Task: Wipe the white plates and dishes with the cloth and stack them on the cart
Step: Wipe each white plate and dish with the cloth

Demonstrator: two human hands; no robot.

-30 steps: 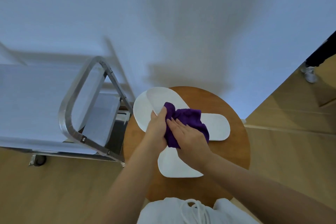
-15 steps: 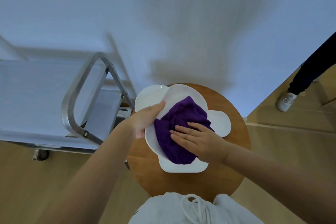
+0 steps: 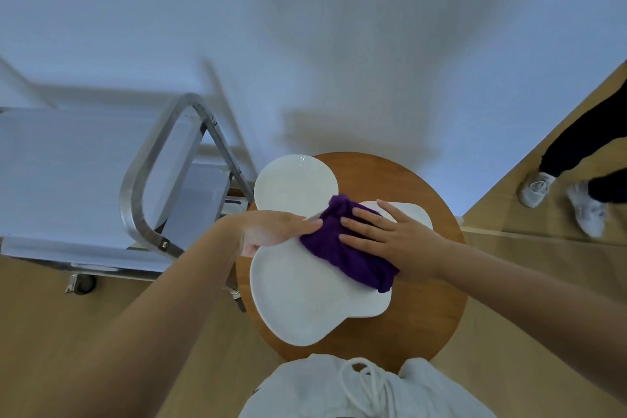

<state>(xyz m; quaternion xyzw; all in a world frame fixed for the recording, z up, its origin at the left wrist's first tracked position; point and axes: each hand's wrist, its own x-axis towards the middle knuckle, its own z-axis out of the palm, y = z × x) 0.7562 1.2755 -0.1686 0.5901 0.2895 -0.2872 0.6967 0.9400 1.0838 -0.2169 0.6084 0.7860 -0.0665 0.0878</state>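
At the centre of the frame a round wooden table (image 3: pixel 420 322) carries several white dishes. The nearest white plate (image 3: pixel 305 299) lies tilted over the others, its upper left edge held by the left hand (image 3: pixel 274 227), whose grip is curled round the rim with the thumb lying across the top. The right hand (image 3: pixel 390 237) presses flat on a purple cloth (image 3: pixel 342 254), fingers straight and spread, holding the cloth against the plate's upper right part. Behind it, a second white plate (image 3: pixel 291 183) lies toward the upper left of the table, and a white rectangular dish (image 3: pixel 415 214) shows under the right hand. The metal cart (image 3: pixel 149 159) stands just left of the table. A person's white shoes (image 3: pixel 563 200) appear at the right edge.
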